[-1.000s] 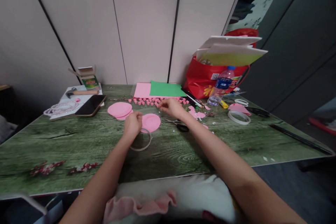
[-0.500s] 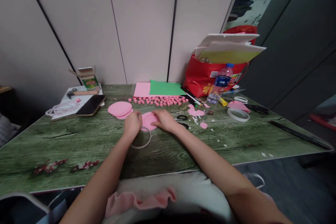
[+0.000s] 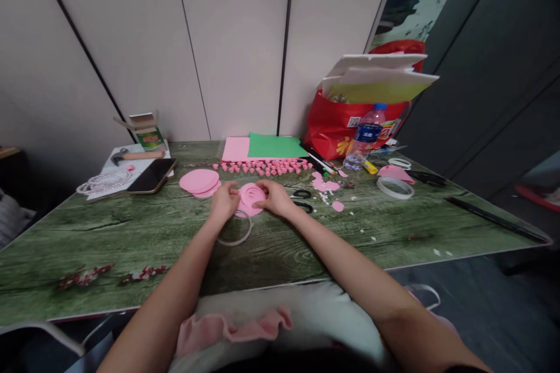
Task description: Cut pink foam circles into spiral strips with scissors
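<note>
On the table between my hands is a pink paper disc [image 3: 245, 205] with a coiled, spiral-like pattern in its middle. My right hand [image 3: 276, 199] grips its right edge, thumb in front and fingers curled behind. My left hand [image 3: 224, 201] has its fingers bent against the left edge. Just below the left hand lies a roll of clear tape [image 3: 250, 233], partly hidden by the wrist. Black-handled scissors [image 3: 301, 193] lie right beside my right hand, their blades partly covered. A stack of pink paper circles [image 3: 199, 180] sits to the left.
Several small pink rolled pieces [image 3: 273, 168] line the back, before green paper [image 3: 280, 147]. A phone [image 3: 152, 176], hammer [image 3: 140, 155] and beads [image 3: 102, 180] are left. Right are pink scraps [image 3: 332, 185], a water bottle [image 3: 366, 137], a red bag [image 3: 326, 125] and another tape roll [image 3: 395, 187].
The fingers have shifted around the pink paper, and its coiled middle now shows more. My left hand has moved slightly right. The view has tilted a little.
</note>
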A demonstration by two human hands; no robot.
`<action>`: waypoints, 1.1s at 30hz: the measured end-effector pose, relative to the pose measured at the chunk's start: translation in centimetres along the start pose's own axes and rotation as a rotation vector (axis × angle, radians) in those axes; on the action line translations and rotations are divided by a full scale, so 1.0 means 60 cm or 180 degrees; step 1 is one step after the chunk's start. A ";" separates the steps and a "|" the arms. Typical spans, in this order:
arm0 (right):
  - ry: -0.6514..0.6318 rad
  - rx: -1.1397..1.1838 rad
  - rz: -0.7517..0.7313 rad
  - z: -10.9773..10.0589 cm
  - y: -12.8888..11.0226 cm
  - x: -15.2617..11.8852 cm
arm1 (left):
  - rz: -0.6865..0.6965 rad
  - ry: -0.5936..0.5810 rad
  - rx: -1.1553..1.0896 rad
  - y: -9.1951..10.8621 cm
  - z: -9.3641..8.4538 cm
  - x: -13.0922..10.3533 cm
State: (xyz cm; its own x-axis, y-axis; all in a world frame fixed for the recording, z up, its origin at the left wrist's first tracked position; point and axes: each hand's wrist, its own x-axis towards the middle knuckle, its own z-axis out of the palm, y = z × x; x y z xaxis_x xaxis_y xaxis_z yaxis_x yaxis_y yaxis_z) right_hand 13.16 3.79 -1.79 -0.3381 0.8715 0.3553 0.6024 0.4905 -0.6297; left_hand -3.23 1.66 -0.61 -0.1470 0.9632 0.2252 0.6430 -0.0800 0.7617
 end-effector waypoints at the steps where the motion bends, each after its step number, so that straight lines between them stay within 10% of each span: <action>1: 0.0040 0.0041 0.0002 0.001 0.000 0.000 | 0.0009 0.0018 -0.0130 -0.001 0.001 0.000; 33: 0.0668 0.1357 0.0003 -0.003 0.009 0.004 | 0.0262 0.0658 -0.0512 0.027 -0.014 -0.014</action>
State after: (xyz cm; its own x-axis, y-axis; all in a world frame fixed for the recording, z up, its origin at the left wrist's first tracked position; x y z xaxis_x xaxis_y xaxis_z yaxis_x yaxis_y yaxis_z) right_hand 13.56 4.26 -1.92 -0.1580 0.8744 0.4588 0.2372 0.4846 -0.8419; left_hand -2.69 0.47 0.96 -0.2601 0.8802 0.3970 0.5339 -0.2115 0.8187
